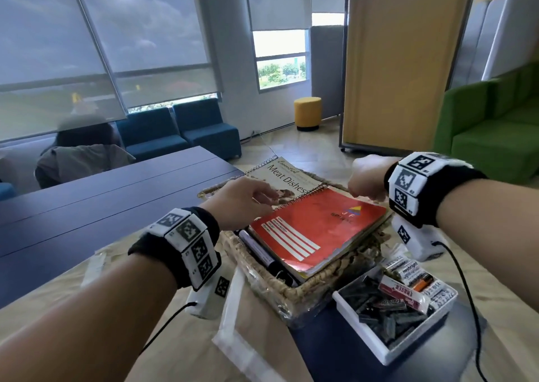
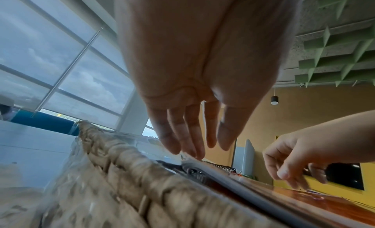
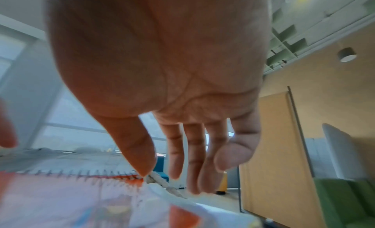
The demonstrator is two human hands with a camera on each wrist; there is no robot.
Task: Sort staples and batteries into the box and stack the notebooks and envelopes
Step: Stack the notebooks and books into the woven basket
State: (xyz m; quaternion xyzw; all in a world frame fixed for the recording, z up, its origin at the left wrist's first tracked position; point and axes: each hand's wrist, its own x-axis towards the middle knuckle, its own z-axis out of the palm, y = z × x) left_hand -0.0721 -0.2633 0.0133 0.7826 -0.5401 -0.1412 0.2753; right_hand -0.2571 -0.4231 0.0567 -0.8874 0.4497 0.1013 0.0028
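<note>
Both hands hover fingers-loose, holding nothing: left hand (image 1: 239,198) and right hand (image 1: 368,180) over the red spiral-bound notebook (image 1: 318,230) in the woven wicker basket (image 1: 262,276). Best to square its spiral edge with the white "Meat Dishes" spiral notebook (image 1: 288,174) beneath the left fingertips, pressing flat.

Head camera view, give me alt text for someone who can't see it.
Two hands, left hand and right hand, reach over a red notebook lying in a wicker basket. Beside it, a white box holds batteries and staples.

1. Office lounge or breakout area: blue armchairs (image 1: 178,132), a green sofa (image 1: 493,137) and a yellow pouf (image 1: 307,113) are standing around.
2. Roller blinds (image 1: 87,32) are covering big windows.
3. A wheeled partition (image 1: 399,61) is dividing the room; green acoustic baffles (image 2: 334,44) are hanging overhead.
</note>
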